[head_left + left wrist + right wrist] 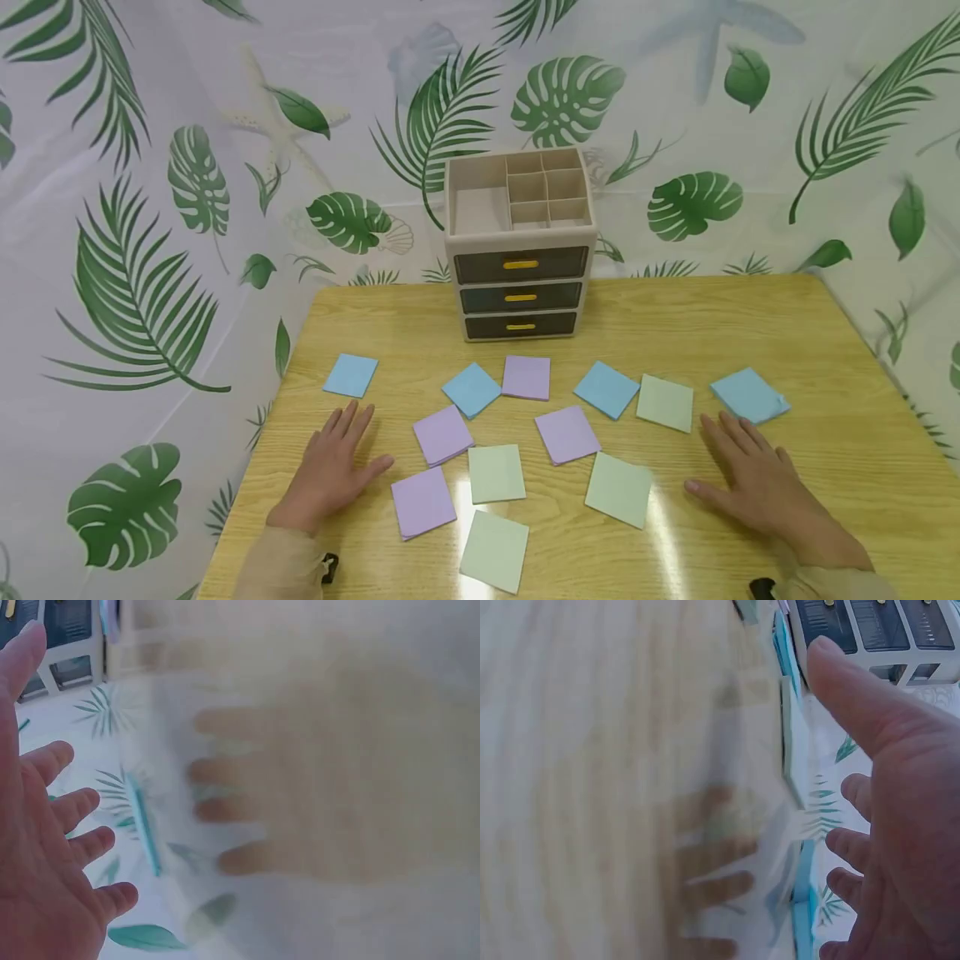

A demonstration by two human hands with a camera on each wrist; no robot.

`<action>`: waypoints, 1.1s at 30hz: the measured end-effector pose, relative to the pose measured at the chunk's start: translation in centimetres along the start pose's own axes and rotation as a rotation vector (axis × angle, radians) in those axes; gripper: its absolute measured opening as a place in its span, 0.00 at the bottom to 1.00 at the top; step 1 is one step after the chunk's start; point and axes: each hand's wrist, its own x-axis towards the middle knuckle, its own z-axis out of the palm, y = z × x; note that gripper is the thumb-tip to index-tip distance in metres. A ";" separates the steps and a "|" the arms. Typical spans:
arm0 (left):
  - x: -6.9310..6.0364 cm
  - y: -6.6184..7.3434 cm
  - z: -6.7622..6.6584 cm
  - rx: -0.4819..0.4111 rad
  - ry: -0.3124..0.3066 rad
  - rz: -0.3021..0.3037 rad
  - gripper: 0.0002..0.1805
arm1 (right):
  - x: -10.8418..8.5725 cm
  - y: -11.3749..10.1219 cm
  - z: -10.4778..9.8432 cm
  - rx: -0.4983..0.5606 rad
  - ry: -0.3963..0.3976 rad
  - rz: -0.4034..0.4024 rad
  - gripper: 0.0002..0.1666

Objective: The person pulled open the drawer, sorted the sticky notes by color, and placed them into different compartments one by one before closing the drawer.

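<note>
Notes [792, 742] near edge-on, unclear, R-wrist cam

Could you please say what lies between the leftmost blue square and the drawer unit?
The head view shows only bare tabletop between that blue square and the drawer unit.

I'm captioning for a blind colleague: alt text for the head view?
A person's open left hand and right hand are over a wooden table scattered with blue, purple and pale green square notes; a beige three-drawer organizer stands behind them.
</note>
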 end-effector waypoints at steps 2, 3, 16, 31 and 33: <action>0.6 0.4 -0.4 -0.004 0.007 0.021 0.45 | 0.4 -0.1 -0.2 -0.012 0.015 -0.015 0.58; 1.0 0.7 -0.7 0.000 0.009 0.034 0.45 | 0.7 -0.1 -0.3 -0.022 0.022 -0.024 0.58; 8.2 5.8 -5.8 0.048 0.090 0.273 0.46 | 6.8 -3.7 -4.6 -0.039 0.138 -0.193 0.58; 18.7 11.7 -11.6 -0.616 0.323 0.016 0.28 | 19.1 -9.6 -13.4 0.494 0.500 -0.006 0.34; 20.2 12.4 -12.0 -0.637 0.297 -0.036 0.30 | 20.3 -10.4 -14.4 0.492 0.508 0.041 0.36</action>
